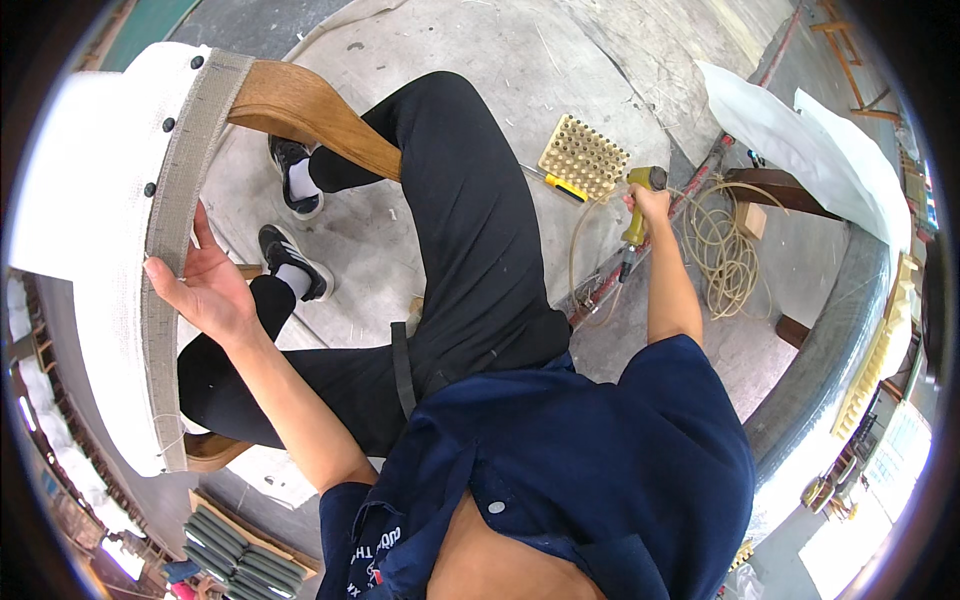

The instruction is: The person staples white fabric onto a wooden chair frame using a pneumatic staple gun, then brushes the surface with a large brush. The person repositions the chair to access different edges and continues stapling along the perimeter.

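My left hand (208, 288) is open against the edge of a chair piece covered in white fabric (85, 210). Its thumb lies across the grey-brown webbing strip (172, 240), fingers spread, palm facing up. Several black round studs (168, 125) sit along that strip. A curved wooden arm (310, 110) runs from the piece toward my knee. On my other side, my right hand (652, 202) is closed round an olive-yellow air-powered driver (636, 228). The tool's dark nose points back toward me, and a hose hangs near it.
On the floor ahead lie a board with rows of small dark-topped pegs (583, 155) and a yellow-and-black hand tool (566, 187). A coiled air hose (722, 262) is right of the driver. Further right stands a plastic-wrapped grey piece (835, 320). Green-grey pads (240, 555) are stacked lower left.
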The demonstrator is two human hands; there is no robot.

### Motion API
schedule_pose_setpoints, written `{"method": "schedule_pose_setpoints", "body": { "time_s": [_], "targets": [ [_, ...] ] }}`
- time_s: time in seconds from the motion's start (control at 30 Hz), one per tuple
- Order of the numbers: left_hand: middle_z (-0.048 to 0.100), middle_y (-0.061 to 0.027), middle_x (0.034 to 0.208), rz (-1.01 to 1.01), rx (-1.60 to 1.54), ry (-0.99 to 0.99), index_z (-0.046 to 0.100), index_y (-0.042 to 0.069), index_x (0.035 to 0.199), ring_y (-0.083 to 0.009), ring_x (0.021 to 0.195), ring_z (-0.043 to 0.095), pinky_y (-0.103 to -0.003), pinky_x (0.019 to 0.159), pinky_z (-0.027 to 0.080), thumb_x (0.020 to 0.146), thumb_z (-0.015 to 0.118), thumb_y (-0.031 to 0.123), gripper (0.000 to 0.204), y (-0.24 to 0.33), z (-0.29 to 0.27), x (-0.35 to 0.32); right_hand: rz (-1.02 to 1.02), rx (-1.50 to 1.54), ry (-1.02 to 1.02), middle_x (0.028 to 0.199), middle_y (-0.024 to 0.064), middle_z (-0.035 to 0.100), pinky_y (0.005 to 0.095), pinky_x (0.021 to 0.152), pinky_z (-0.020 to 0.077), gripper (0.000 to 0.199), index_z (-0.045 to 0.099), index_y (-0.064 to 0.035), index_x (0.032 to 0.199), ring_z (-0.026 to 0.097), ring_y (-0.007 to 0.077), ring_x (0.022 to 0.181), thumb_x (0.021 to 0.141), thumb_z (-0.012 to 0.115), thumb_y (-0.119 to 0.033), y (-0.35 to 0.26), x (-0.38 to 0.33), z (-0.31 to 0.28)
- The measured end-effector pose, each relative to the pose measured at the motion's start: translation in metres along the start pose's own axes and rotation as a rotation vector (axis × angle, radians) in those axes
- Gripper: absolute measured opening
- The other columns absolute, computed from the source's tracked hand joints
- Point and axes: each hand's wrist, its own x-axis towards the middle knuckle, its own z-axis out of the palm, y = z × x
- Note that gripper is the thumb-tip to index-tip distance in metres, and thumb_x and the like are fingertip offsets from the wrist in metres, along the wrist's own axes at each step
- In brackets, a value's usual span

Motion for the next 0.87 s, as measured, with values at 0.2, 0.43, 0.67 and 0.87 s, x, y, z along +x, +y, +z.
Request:
{"method": "schedule_pose_setpoints", "body": {
  "time_s": [0.2, 0.43, 0.67, 0.87],
  "targets": [
    [0.058, -0.0102, 0.132, -0.047, -0.096, 0.050, 0.053, 0.006, 0.132, -0.0236, 0.125, 0.054, -0.046, 0.113, 0.039, 0.091, 0.065, 0.038, 0.053, -0.002, -0.004, -0.001, -0.010, -0.081, 0.047, 0.076, 0.0122, 0.065, 0.0297, 0.047, 0.0541, 0.021, 0.061, 0.0093, 0.092, 0.068, 0.0211, 0.059, 0.076, 0.067, -0.002, 0.009, 0.017, 0.000],
    [0.059, -0.0093, 0.132, -0.167, -0.145, 0.007, 0.054, 0.007, 0.129, -0.0238, 0.126, 0.053, -0.045, 0.113, 0.038, 0.092, 0.061, 0.037, 0.048, -0.001, -0.013, -0.001, -0.077, 0.094, -0.026, 0.095, 0.0160, 0.065, 0.0341, 0.067, 0.0605, 0.029, 0.061, 0.0096, 0.109, 0.069, 0.0251, 0.077, 0.085, 0.067, -0.006, -0.025, -0.068, 0.015],
    [0.055, -0.0110, 0.133, -0.121, -0.287, 0.054, 0.047, 0.006, 0.135, -0.0247, 0.126, 0.051, -0.044, 0.110, 0.040, 0.086, 0.061, 0.047, 0.066, 0.002, -0.018, -0.013, -0.438, 0.207, -0.354, 0.078, 0.0077, 0.061, 0.0265, 0.057, 0.0511, 0.030, 0.060, 0.0039, 0.115, 0.057, 0.0140, 0.059, 0.087, 0.066, -0.005, -0.164, -0.240, 0.046],
    [0.050, -0.0076, 0.137, -0.148, -0.334, 0.115, 0.044, 0.009, 0.137, -0.0220, 0.127, 0.048, -0.042, 0.110, 0.039, 0.088, 0.059, 0.048, 0.064, 0.009, -0.024, -0.017, -0.882, 0.001, -0.767, 0.121, 0.0177, 0.064, 0.0275, 0.063, 0.0518, 0.060, 0.043, -0.0043, 0.145, 0.056, 0.0129, 0.058, 0.090, 0.064, -0.007, -0.240, -0.351, 0.097]
  ]
}}
